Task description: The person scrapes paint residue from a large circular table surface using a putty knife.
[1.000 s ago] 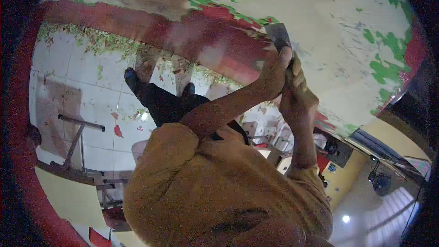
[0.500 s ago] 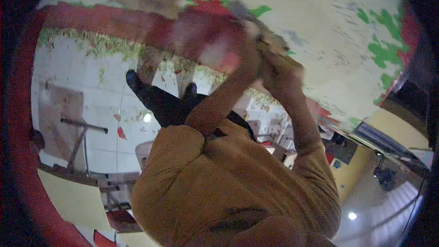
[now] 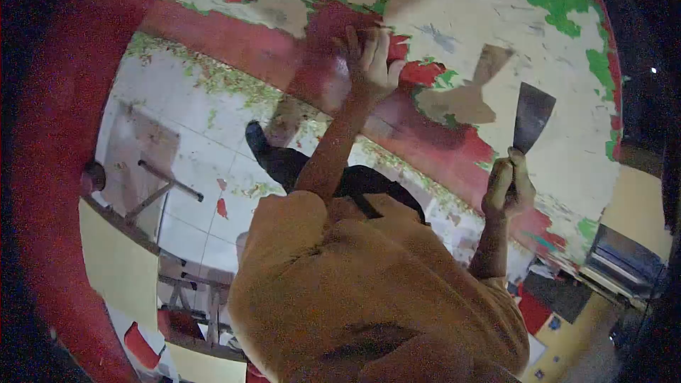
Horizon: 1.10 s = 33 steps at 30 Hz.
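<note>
A wall (image 3: 454,21) with red and green paint partly peeled off a pale layer fills the upper view. My left hand (image 3: 372,64) is stretched out at the red-painted part, fingers extended and apart, seemingly resting against the surface. A ragged edge of red paint lies beside it. My right hand (image 3: 509,184) is closed round the handle of a paint scraper (image 3: 535,112), its wide dark blade pointing up. The blade appears held off the wall, with its shadow to the left.
Paint flakes (image 3: 220,81) litter the white tiled floor (image 3: 191,220) along the wall's foot. Dark-legged furniture (image 3: 170,188) and a cream tabletop (image 3: 120,262) stand at the left. A dark, shiny-edged object (image 3: 624,259) is at the lower right.
My hands, together at the wall before, are now apart. The right has moved right and down with the scraper, which now shows plainly; the left has moved slightly left, fingers spread.
</note>
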Available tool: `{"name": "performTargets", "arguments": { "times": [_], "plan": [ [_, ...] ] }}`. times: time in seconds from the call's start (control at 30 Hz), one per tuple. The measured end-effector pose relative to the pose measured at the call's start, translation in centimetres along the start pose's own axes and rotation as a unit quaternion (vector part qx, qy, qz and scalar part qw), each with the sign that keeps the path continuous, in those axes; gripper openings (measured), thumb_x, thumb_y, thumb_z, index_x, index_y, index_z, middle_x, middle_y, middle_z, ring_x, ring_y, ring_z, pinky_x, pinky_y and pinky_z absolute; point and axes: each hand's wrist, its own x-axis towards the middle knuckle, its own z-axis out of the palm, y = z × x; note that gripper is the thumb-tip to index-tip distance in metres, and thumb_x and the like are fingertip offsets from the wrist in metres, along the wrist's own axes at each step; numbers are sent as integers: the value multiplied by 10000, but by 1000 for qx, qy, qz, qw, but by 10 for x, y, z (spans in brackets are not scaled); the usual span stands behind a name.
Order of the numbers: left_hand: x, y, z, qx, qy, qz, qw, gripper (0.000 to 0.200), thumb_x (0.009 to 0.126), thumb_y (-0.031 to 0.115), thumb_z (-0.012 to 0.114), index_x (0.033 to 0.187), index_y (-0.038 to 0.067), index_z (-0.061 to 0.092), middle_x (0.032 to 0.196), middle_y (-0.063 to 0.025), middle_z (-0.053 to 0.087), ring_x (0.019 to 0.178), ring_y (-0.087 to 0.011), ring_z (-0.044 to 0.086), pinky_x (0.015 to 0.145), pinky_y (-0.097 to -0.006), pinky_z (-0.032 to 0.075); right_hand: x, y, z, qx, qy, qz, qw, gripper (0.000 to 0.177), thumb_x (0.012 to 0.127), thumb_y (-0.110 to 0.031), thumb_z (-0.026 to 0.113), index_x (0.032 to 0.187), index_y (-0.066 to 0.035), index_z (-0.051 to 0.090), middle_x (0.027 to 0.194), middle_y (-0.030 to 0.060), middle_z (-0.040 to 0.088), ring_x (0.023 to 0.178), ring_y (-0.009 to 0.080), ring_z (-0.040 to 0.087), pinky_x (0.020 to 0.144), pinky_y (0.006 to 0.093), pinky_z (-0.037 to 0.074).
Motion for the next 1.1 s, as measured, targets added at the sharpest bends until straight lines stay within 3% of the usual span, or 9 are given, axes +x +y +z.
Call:
{"name": "performTargets", "arguments": {
  "times": [0.1, 0.4, 0.5, 0.6, 0.67, 0.77, 0.9, 1.0, 1.1],
  "plan": [
    [1, 17, -3, -2, 180, -3, 984, 591, 817, 391, 598, 1265, 31, 459, 1226, -224, 438, 1122, -399, 399, 966, -570, 254, -15, 14, -3, -16, -29, -69, 997, 192, 856, -46, 514, 1005, 14, 619, 653, 55, 583, 497, 97, 495, 470, 226, 397],
    [26, 28, -23, -97, 273, -134, 948, 212, 751, 97, 671, 958, 53, 654, 861, -112, 619, 824, -260, 577, 750, -340, 466, -14, 14, -11, 20, -36, -181, 983, 203, 809, -8, 545, 987, -11, 645, 710, 113, 630, 558, 166, 583, 521, 266, 458],
    [29, 12, -27, -130, 261, -51, 955, 115, 759, 83, 649, 870, 57, 663, 775, -89, 628, 764, -249, 592, 723, -354, 468, -23, 19, -6, -35, -60, -279, 958, 196, 791, 6, 550, 959, -14, 648, 733, 129, 638, 557, 186, 590, 516, 267, 459],
    [24, 19, -39, 35, 221, -26, 974, 65, 787, 96, 606, 774, 83, 668, 794, -88, 638, 769, -239, 606, 692, -358, 470, -32, 23, -1, 5, -98, -259, 961, 179, 776, 11, 559, 929, -16, 649, 750, 139, 641, 557, 208, 596, 510, 277, 463],
    [8, 7, -44, 34, 216, -60, 974, 120, 813, 146, 574, 765, 78, 661, 770, -110, 628, 743, -260, 606, 664, -378, 470, -37, 21, -3, 42, -131, -216, 967, 163, 770, 8, 566, 910, -16, 647, 763, 143, 644, 560, 221, 600, 509, 288, 468],
    [-44, -42, -65, 167, 36, -286, 943, 232, 846, 240, 528, 790, 42, 634, 756, -159, 610, 686, -311, 596, 626, -421, 466, -47, 27, -8, 17, -124, -226, 966, 157, 718, 8, 568, 847, -68, 616, 745, 110, 623, 589, 223, 594, 500, 301, 465],
    [-63, -53, -72, 117, -24, -321, 940, 322, 859, 316, 515, 899, 14, 620, 861, -206, 611, 772, -337, 604, 676, -442, 462, -59, 42, 2, 16, -88, -225, 970, 180, 685, -7, 600, 842, -94, 609, 754, 93, 615, 604, 246, 587, 522, 319, 467],
    [-4, 26, -72, 16, 157, -111, 981, 468, 866, 346, 509, 1157, -20, 521, 1173, -245, 513, 1105, -386, 489, 937, -437, 382, -80, 48, 19, 132, -150, -84, 976, 196, 665, -24, 645, 837, -108, 602, 797, 100, 624, 624, 262, 597, 536, 317, 473],
    [16, 44, -65, 42, 34, 23, 998, 590, 857, 352, 518, 1282, -37, 389, 1340, -235, 358, 1268, -416, 293, 1049, -522, 208, -66, 35, 26, 74, -154, -151, 974, 216, 662, -37, 671, 844, -129, 601, 818, 114, 632, 649, 278, 609, 552, 319, 482]
  ]
}}
